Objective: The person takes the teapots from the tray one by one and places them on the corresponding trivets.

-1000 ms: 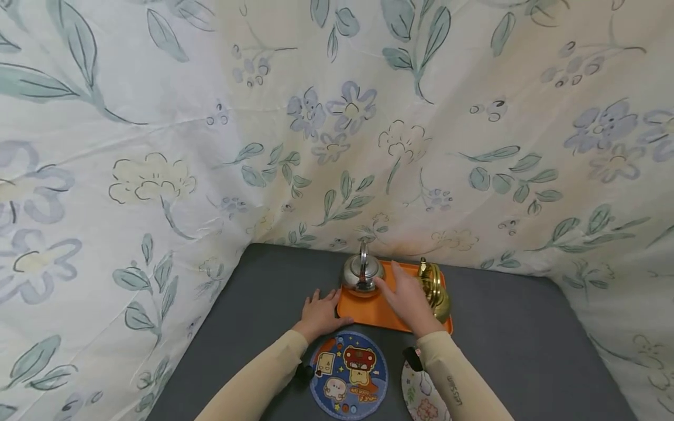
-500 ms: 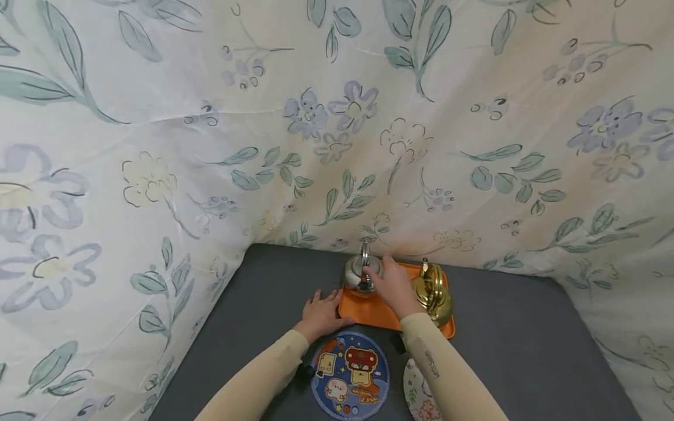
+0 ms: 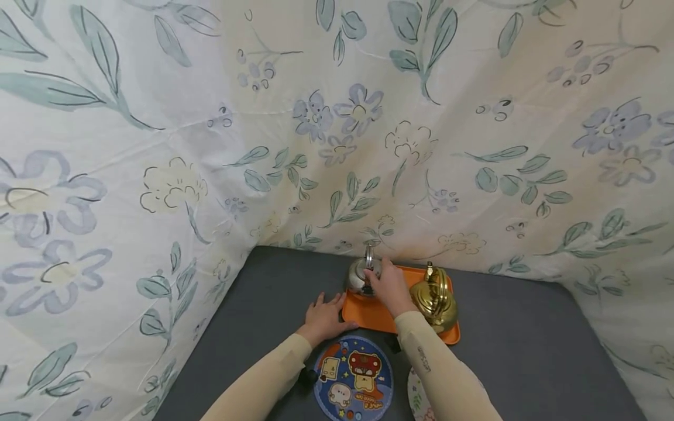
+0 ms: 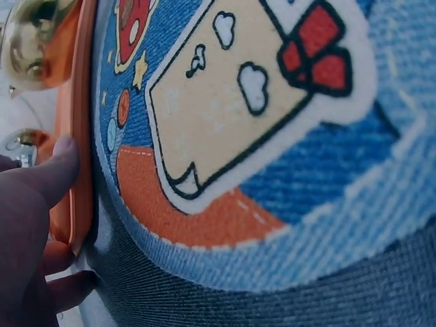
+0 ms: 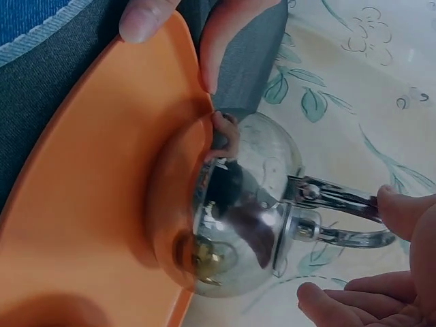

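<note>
An orange tray lies on the grey table, with a silver kettle on its left part and a gold kettle on its right. My right hand is at the silver kettle's upright handle. The thumb touches the handle, and the fingers curl on its other side. My left hand lies flat on the table, its fingertips against the tray's left rim.
A round blue cartoon mat lies in front of the tray, and a floral mat sits partly hidden under my right sleeve. Flowered cloth rises close behind and to the left. Bare grey table extends to the right.
My right hand has moved from above the tray's middle, back and left onto the silver kettle's handle. My left hand has stayed at the tray's edge.
</note>
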The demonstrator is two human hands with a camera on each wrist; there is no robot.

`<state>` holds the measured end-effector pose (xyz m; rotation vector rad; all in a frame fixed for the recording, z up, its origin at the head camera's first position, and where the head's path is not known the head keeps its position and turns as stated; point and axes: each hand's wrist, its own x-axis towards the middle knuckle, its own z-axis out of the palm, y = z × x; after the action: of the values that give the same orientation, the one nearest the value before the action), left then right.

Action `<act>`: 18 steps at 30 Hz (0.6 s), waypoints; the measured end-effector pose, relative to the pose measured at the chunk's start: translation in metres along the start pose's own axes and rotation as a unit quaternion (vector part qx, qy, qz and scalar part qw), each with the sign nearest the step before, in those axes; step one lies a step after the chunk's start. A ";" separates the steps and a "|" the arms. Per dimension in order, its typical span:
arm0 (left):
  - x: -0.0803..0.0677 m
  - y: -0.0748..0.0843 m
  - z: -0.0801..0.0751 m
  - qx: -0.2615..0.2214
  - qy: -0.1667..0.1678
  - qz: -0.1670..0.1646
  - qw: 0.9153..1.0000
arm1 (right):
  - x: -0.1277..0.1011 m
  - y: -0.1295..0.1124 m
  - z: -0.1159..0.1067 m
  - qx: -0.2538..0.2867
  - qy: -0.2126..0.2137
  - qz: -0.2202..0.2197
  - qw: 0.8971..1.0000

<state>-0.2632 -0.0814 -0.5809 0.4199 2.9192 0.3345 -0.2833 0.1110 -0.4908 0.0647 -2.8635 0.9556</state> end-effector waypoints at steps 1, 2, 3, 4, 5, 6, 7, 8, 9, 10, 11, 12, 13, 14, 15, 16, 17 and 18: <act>0.000 0.000 0.000 0.001 0.000 0.000 1.000 | 0.001 -0.001 0.001 -0.002 0.003 -0.003 1.000; 0.000 0.000 0.000 0.001 0.001 -0.001 1.000 | 0.001 -0.001 0.002 -0.001 0.004 -0.004 1.000; 0.001 0.000 0.000 0.003 0.002 -0.001 1.000 | 0.002 -0.002 0.003 -0.001 0.008 -0.009 1.000; 0.001 0.000 0.000 0.003 0.002 -0.001 1.000 | 0.003 -0.003 0.003 0.000 0.011 -0.011 1.000; 0.001 0.000 0.000 0.004 0.003 -0.001 1.000 | 0.003 -0.004 0.004 0.000 0.014 -0.015 1.000; 0.001 0.000 0.000 0.004 0.005 -0.001 1.000 | 0.004 -0.004 0.004 0.001 0.018 -0.020 1.000; 0.002 0.001 0.000 0.006 0.005 -0.001 1.000 | 0.005 -0.005 0.005 0.006 0.022 -0.023 0.999; 0.002 0.001 -0.001 0.007 0.005 -0.002 1.000 | 0.007 -0.006 0.006 0.010 0.026 -0.027 0.999; 0.002 0.001 -0.001 0.008 0.005 -0.002 1.000 | 0.008 -0.006 0.007 0.011 0.029 -0.031 0.999; 0.002 0.002 -0.002 0.005 0.005 -0.002 1.000 | 0.009 -0.006 0.007 0.014 0.032 -0.032 0.999; 0.002 0.003 -0.002 0.004 0.003 -0.003 1.000 | 0.011 -0.006 0.008 0.016 0.036 -0.035 0.999; 0.002 0.003 -0.002 0.002 0.002 -0.003 1.000 | 0.012 -0.006 0.009 0.017 0.038 -0.037 0.998; 0.002 0.004 -0.003 0.002 0.002 -0.004 1.000 | 0.014 -0.006 0.010 0.018 0.038 -0.036 0.998; 0.001 0.005 -0.004 0.001 0.001 -0.004 1.000 | 0.015 -0.006 0.011 0.018 0.037 -0.034 0.999; 0.001 0.005 -0.004 -0.002 0.002 -0.004 1.000 | 0.017 -0.006 0.012 0.019 0.036 -0.031 0.999; 0.001 0.006 -0.005 -0.002 0.001 -0.005 1.000 | 0.018 -0.006 0.013 0.020 0.035 -0.028 0.999; 0.001 0.006 -0.005 -0.001 0.003 -0.005 1.000 | 0.019 -0.006 0.013 0.020 0.035 -0.026 0.999; 0.001 0.006 -0.004 -0.001 0.004 -0.005 1.000 | 0.021 -0.005 0.014 0.022 0.035 -0.024 0.999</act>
<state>-0.2636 -0.0760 -0.5752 0.4049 2.9280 0.3371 -0.3049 0.0983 -0.4961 0.1022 -2.7656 0.9910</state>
